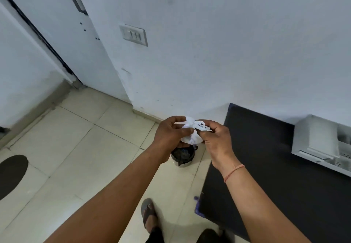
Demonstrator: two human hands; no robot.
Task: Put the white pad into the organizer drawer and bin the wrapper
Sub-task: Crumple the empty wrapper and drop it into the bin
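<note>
Both hands hold a crumpled white wrapper [192, 135] in front of me, knotted at its top. My left hand [171, 134] grips its left side and underside. My right hand [215, 140] pinches the knot's right end. Directly below the hands a small bin [182, 156] lined with a black bag stands on the tiled floor. The grey organizer [321, 144] with white drawers sits on the black table [275, 166] at the right edge; one lower drawer looks pulled out. The white pad is not visible.
A white wall with a switch plate [133, 34] rises ahead, a white door [72, 33] to the left. A dark oval mat [11, 174] lies on the floor at left. My sandalled foot [149, 212] stands near the table's corner.
</note>
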